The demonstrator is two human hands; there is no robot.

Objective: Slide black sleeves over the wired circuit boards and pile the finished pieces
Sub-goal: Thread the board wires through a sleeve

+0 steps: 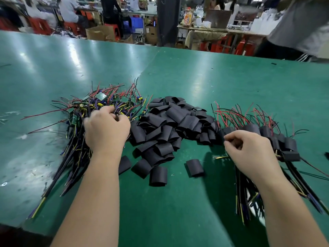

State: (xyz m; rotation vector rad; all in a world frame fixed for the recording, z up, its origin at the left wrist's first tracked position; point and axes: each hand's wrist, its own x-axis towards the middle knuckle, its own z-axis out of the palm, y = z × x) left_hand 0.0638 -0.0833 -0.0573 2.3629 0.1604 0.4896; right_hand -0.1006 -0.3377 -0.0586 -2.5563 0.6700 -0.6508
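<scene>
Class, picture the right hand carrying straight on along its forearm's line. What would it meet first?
Probably the right edge of the heap of black sleeves, just ahead of the right hand, though depth is unclear.

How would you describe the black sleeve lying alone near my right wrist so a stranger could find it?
On the green table, find the heap of black sleeves in the middle. Just nearer than the heap, toward the right hand, one flattened sleeve lies alone. Unlike the three loose sleeves clustered to its left, it touches no other sleeve.
</scene>
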